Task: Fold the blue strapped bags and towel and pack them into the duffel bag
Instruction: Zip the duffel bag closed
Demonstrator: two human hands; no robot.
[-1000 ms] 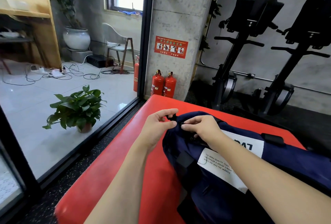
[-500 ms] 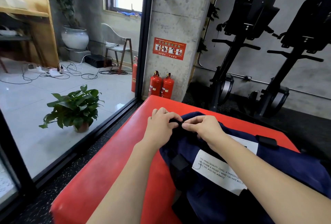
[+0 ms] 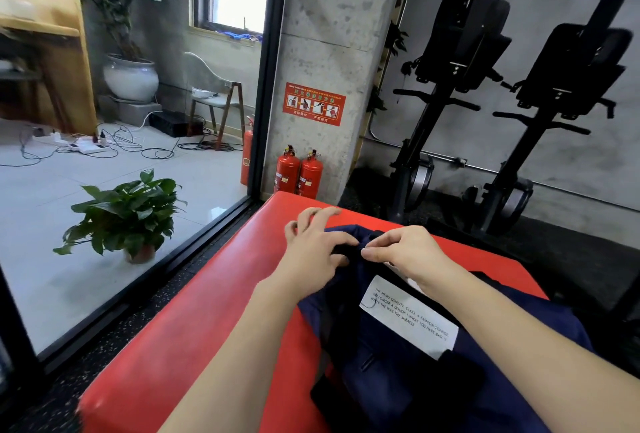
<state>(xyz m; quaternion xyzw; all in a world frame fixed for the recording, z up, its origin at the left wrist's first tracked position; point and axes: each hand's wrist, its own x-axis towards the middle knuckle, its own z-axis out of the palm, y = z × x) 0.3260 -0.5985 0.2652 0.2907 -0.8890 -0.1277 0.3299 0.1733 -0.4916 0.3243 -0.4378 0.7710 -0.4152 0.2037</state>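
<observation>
Head view, read left to right. Behind the glass wall (image 3: pixel 145 211) you see a small plant (image 3: pixel 126 214) on pale tiles, with cables (image 3: pixel 114 145) and a large white pot (image 3: pixel 131 79) further back. Two extinguishers (image 3: pixel 299 173) stand at the foot of the pillar (image 3: pixel 332 51), just past the far end of the red bench (image 3: pixel 214 297).

Your left hand (image 3: pixel 313 252) lies on the far left end of the duffel (image 3: pixel 391 356). Its fingers are spread and mostly straight, tips lifted over the bench edge; the thumb presses against the dark fabric at the bag's end. No closed grip shows on this hand.

Your right hand (image 3: pixel 407 252) sits just beside the left, touching the same end of the bag. Thumb and forefinger meet in a narrow pinch at the top seam; the remaining fingers curl under. The item pinched is too small and dark to identify; it may be a zip pull or a fold of fabric.

The duffel lies on the bench, its white label (image 3: pixel 408 320) facing up. Your right forearm covers part of the bag, and its near end is cut off by the frame. You cannot tell whether the bag is open or closed. Two black machines (image 3: pixel 519 93) stand at the right wall.
</observation>
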